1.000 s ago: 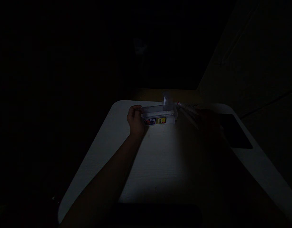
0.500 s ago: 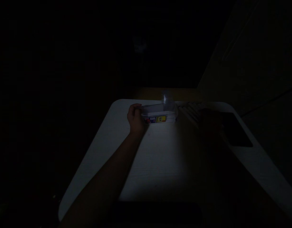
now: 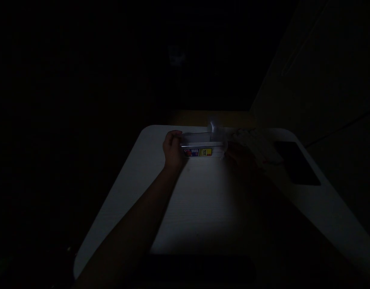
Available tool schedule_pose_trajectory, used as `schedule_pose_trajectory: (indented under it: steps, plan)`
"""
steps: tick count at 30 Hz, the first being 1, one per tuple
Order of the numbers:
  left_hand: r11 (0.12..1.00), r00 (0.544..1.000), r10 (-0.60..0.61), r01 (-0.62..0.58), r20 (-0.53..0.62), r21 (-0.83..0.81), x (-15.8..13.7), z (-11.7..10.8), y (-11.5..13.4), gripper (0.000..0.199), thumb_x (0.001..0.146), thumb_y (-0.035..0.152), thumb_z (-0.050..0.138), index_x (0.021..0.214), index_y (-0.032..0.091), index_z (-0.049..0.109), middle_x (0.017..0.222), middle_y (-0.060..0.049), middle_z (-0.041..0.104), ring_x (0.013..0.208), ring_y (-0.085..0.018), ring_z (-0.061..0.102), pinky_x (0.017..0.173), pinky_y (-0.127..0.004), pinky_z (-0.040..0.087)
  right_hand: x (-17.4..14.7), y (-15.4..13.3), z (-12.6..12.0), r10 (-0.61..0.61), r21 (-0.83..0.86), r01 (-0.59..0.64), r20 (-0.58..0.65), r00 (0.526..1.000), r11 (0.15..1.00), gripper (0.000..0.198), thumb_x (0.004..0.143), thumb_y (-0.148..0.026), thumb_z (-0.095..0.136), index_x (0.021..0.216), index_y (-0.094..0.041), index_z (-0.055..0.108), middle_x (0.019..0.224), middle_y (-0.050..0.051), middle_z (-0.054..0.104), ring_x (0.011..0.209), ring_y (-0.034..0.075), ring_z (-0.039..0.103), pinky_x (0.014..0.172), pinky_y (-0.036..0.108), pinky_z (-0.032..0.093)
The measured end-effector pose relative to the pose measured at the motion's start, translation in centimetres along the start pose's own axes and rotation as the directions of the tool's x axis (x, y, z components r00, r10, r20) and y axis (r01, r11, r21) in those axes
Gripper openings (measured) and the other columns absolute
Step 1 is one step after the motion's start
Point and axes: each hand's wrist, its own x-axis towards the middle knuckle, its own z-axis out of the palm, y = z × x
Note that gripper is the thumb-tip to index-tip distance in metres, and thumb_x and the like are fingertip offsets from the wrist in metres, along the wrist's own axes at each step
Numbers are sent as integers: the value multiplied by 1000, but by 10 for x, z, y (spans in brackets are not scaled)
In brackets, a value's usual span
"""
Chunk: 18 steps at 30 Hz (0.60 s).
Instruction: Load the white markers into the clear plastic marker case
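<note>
The left hand is curled around the left end of a clear box, fingers hooked over its top edge and thumb side toward the camera, so it grasps that end; the forearm runs back toward the lower left across the table. The right hand sits in deep shadow just right of the box, at or very near its right end, and whether it is clenched, loose or holding anything cannot be told. The box lies between the two hands, long side facing the camera, near the far edge of the table, and a colourful label in red, white and yellow runs along its front wall. A small clear flap stands up behind the box at its far right corner. Just beyond the right hand, a bundle of pale sticks lies slanting away to the right, with a red mark near its right end. Farther right, a dark flat slab rests on the table. Everything past the table is too dark to make out.
</note>
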Motion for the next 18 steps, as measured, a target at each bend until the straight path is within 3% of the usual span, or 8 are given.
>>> schedule_pose_trajectory:
  steps: [5, 11, 18]
  plan:
    - [1000, 1000, -5, 5, 2, -20, -1, 1, 1, 14, 69, 25, 48, 78, 20, 58, 71, 0, 54, 67, -13, 50, 58, -23, 39, 2, 1, -1, 98, -67, -94, 48, 994, 993, 36, 87, -23, 39, 112, -12, 63, 119, 14, 57, 111, 22, 50, 95, 34, 41]
    - [1000, 1000, -4, 4, 11, -25, 0, -1, -2, 16, 68, 23, 48, 79, 20, 59, 72, 0, 55, 67, -13, 51, 58, -23, 39, 2, -4, -1, 106, -59, -102, 76, 991, 993, 37, 88, -22, 36, 113, -12, 61, 118, 14, 58, 107, 22, 51, 94, 36, 41]
    - [998, 1000, 1, 1, 31, -61, 0, -2, -3, 16, 66, 21, 48, 77, 19, 60, 71, 0, 55, 65, -12, 49, 58, -23, 38, 5, -8, -2, 149, -106, -140, 87, 985, 984, 30, 85, -23, 39, 99, -11, 63, 108, 15, 60, 99, 22, 51, 89, 34, 39]
